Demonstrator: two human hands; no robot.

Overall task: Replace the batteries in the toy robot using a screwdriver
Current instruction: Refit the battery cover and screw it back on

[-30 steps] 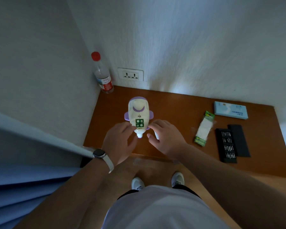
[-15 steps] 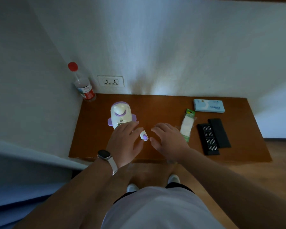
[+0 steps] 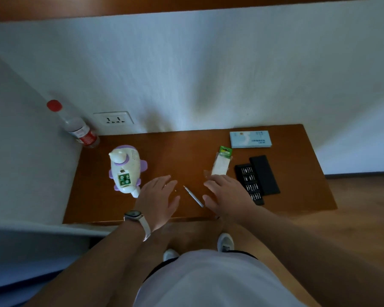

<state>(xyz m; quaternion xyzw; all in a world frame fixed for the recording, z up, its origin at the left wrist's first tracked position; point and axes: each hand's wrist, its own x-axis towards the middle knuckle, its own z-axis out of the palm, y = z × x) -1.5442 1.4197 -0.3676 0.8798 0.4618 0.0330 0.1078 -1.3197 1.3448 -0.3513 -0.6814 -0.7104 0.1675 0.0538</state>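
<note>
Your left hand (image 3: 160, 200) and right hand (image 3: 226, 196) are both spread flat with straight fingers above the near edge of the table (image 3: 177, 151). Neither grips anything. Whether the palms touch the wood cannot be told. The slim screwdriver (image 3: 193, 196) lies on the table between them, touched by neither.

Half a second ago your left fingers lay on the toy robot (image 3: 125, 169); now that hand is off it and just to its right, and your right hand has moved right too, its fingertips at the near end of the battery pack (image 3: 222, 162).

The toy robot lies at the table's left, its open compartment facing up with green batteries (image 3: 123, 179) showing inside.

At the right, the black bit case (image 3: 256, 180) lies open, just beside your right hand. Behind it is a pale blue box (image 3: 250, 139). A red-capped bottle (image 3: 75, 125) stands in the far left corner beside a wall socket (image 3: 113, 118). A watch (image 3: 134, 216) sits on your left wrist.
</note>
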